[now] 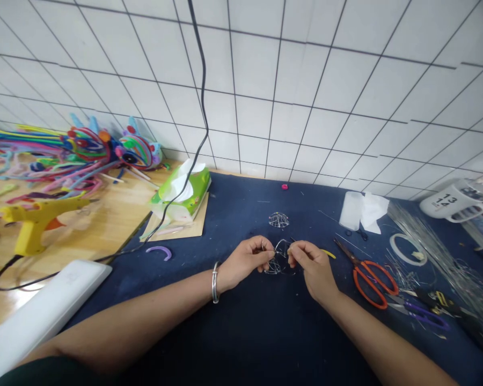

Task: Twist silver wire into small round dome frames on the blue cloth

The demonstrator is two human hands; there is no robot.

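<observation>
While the left hand [245, 261] pinches the wire frame [272, 265] between thumb and fingers, the right hand [316, 271] is closed on thin wire [292, 239] at the frame's right; whether the two are joined is too small to tell. The frame is on the near side of the wire dome [279, 219], apart from it. Right of the dome and nearer the person lie the orange scissors [358, 262]; left of it, the tissue pack [201, 187]. For good control, the left pinch probably belongs close to the working point, since such wire may flex; light, even finger turns should limit kinks and slips.
</observation>
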